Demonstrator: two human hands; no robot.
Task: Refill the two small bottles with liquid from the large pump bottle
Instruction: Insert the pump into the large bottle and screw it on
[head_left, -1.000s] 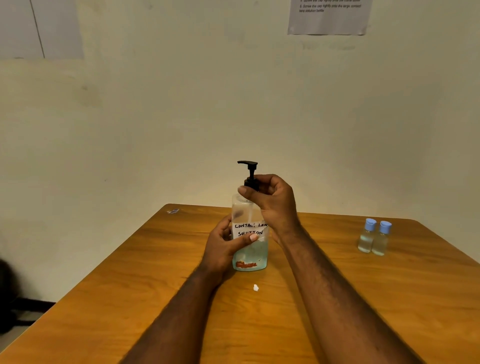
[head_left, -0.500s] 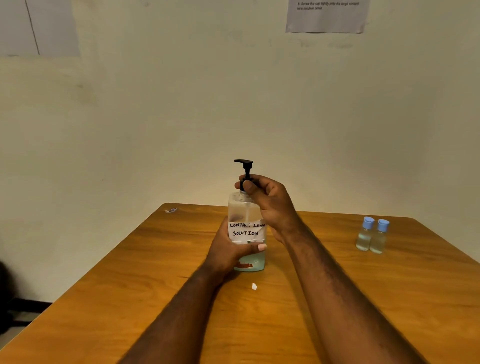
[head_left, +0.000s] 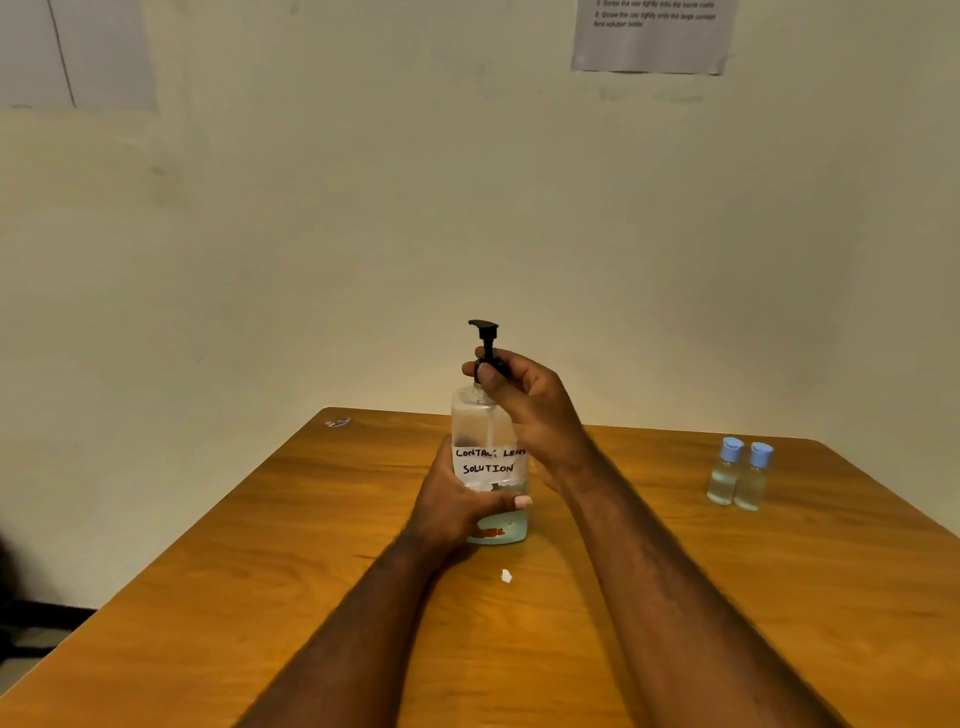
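Note:
The large clear pump bottle (head_left: 485, 431), labelled "contact lens solution", stands upright on the wooden table (head_left: 649, 597) with a little bluish liquid at its bottom. My left hand (head_left: 457, 506) wraps around its lower body. My right hand (head_left: 524, 400) pinches the black pump collar (head_left: 488, 358) at the neck, just under the pump head. Two small clear bottles (head_left: 737, 475) with blue caps stand side by side at the right, caps on, well away from both hands.
A small white scrap (head_left: 506, 575) lies on the table in front of the pump bottle. Another small scrap (head_left: 337, 422) sits at the far left corner. A printed sheet (head_left: 652, 36) hangs on the wall behind the table.
My right hand's fingers have shifted round the pump collar and the pump head has turned slightly. My left thumb has slid lower across the bottle's front.

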